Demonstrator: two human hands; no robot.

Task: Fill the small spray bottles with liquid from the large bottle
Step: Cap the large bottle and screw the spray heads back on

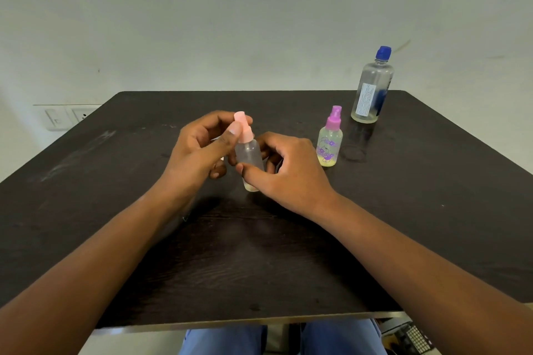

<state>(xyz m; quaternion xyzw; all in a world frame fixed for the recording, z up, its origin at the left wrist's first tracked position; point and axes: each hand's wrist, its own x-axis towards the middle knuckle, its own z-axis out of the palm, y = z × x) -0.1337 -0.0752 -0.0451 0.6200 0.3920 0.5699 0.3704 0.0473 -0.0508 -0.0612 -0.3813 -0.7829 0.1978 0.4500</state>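
- Left hand (199,144) pinching pink cap (243,128).
- Right hand (291,173) gripping small bottle (249,158).
- Purple bottle (330,141), large bottle (372,89) upright on worktop (144,239).

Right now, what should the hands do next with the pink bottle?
Probably twist the pink cap off. The left hand pinches it, the right hand holds the pink bottle, which holds little liquid. It must be open before pouring from the large bottle.

purple-capped spray bottle (330,141) near large bottle (371,86) far right, table (115,239) left bare
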